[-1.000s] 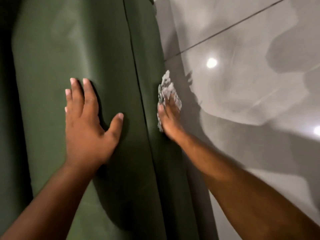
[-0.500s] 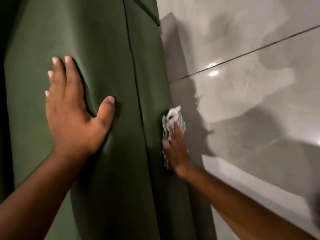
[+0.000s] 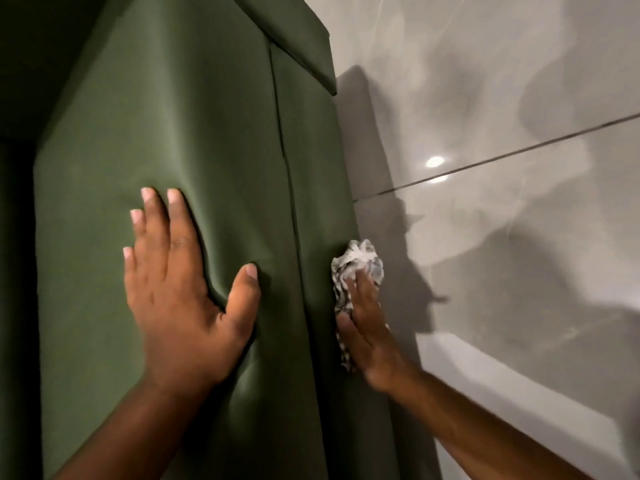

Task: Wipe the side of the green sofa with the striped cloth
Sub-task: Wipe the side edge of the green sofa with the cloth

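Two hands meet one green sofa point(image 3: 207, 133): left hand point(image 3: 180, 299) flat and spread, right hand point(image 3: 367, 330) pressing one striped cloth point(image 3: 356, 265).

The green sofa point(image 3: 207, 140) has smooth, dimpled fabric with a vertical seam. The striped cloth point(image 3: 353, 268), white and grey, is crumpled against the sofa's side near its floor-side edge.

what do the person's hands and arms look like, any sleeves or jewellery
Both forearms are bare as far as the view reaches: no sleeves, watch or bracelets. The left hand shows no rings, and its nails are short and pale. The right hand is slightly motion-blurred; no ring or glove shows on it.
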`<action>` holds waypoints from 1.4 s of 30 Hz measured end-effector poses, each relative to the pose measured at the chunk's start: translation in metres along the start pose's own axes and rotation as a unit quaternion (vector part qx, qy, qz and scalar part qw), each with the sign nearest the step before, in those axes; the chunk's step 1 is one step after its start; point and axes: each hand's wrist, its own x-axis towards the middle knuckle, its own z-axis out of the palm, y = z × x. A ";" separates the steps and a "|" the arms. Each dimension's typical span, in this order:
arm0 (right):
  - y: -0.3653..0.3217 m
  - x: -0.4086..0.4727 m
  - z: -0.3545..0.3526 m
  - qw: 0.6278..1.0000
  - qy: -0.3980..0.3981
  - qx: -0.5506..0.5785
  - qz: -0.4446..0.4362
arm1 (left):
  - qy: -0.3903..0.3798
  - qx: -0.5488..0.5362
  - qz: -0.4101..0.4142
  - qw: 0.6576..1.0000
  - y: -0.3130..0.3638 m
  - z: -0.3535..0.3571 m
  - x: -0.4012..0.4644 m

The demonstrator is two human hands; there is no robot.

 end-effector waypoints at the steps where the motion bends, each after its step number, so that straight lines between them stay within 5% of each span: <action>1: -0.001 0.000 0.001 1.000 -0.012 -0.006 0.025 | -0.005 0.003 -0.002 1.000 0.001 0.000 0.000; 9: -0.011 0.161 -0.011 0.995 0.086 -0.037 -0.023 | 0.016 0.005 0.000 1.000 0.001 0.010 0.000; 16: -0.062 0.301 -0.040 0.990 0.092 0.018 0.105 | 0.018 0.007 0.000 1.000 -0.001 0.013 -0.001; 24: -0.061 0.113 -0.003 0.997 0.078 -0.021 0.009 | 0.007 0.013 -0.006 1.000 -0.003 0.005 -0.004; 28: -0.044 -0.032 0.023 0.997 0.054 0.003 0.054 | -0.029 0.009 -0.020 0.999 0.001 -0.014 -0.024; 33: -0.033 -0.187 0.052 0.991 -0.018 0.006 0.131 | -0.087 -0.013 -0.006 0.996 0.003 -0.032 -0.130; 37: -0.031 -0.230 0.065 0.987 -0.011 -0.011 0.158 | -0.086 0.013 0.035 0.996 0.005 -0.043 -0.249; 42: -0.028 -0.313 0.079 0.987 -0.003 -0.025 0.158 | -0.084 -0.017 -0.043 0.995 -0.004 -0.047 -0.349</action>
